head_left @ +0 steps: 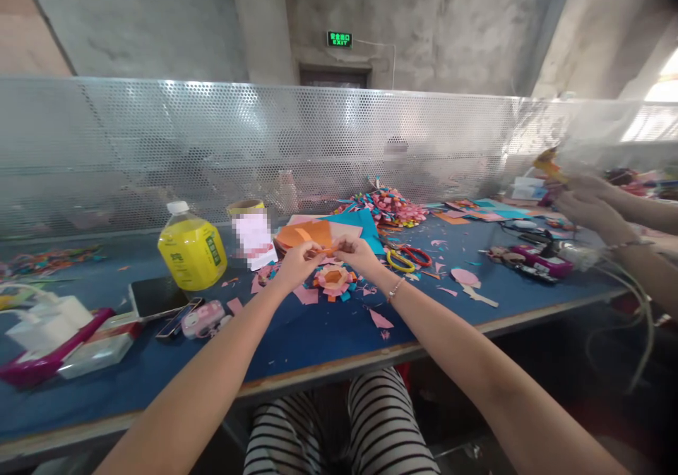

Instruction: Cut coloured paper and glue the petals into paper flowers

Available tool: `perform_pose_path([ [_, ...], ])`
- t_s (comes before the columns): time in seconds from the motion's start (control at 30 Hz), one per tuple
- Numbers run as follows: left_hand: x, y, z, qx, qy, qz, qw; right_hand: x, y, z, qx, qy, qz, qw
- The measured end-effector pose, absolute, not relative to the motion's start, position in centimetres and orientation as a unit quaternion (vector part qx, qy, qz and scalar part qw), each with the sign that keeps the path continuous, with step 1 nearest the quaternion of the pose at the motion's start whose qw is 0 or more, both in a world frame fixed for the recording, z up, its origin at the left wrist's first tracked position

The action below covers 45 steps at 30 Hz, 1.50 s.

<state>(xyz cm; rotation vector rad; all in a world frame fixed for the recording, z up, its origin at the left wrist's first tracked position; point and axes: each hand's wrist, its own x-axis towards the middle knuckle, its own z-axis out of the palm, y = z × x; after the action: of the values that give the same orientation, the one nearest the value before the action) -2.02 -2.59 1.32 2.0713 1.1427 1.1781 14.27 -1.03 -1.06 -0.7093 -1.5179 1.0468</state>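
My left hand (301,265) and my right hand (356,253) are close together over the table, fingertips pinched on a small strip of orange paper (329,249) between them. Just below lies a folded paper flower (335,279) in pink, orange and blue. Behind my fingers are orange paper sheets (301,235) and a blue sheet (365,226). To the right of my right hand rest scissors with yellow handles (400,260) and scissors with red handles (416,255). Pink paper scraps (380,318) are scattered around.
A bottle of yellow liquid (191,253), a dark phone (156,297) and a purple power strip (37,365) stand at left. Behind is a heap of coloured paper pieces (389,205) before a perforated metal screen (212,143). Another person's hands (593,203) work at far right.
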Motion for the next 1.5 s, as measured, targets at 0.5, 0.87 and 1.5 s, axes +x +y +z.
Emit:
perform_pose_path([
  [0.5, -2.2, -2.8, 1.7, 0.801, 0.440, 0.362, 0.184, 15.2, -0.7, -1.0, -0.334, -0.674, 0.356, 0.555],
  [0.87, -2.4, -3.3, 1.6, 0.823, 0.406, 0.347, 0.196, 14.6, -1.7, -1.2, -0.235, -0.616, 0.504, 0.558],
  [1.5, -2.4, -2.9, 1.2, 0.810, 0.423, 0.337, 0.224, 17.2, -3.7, 3.9, -0.281, -0.634, 0.302, 0.654],
])
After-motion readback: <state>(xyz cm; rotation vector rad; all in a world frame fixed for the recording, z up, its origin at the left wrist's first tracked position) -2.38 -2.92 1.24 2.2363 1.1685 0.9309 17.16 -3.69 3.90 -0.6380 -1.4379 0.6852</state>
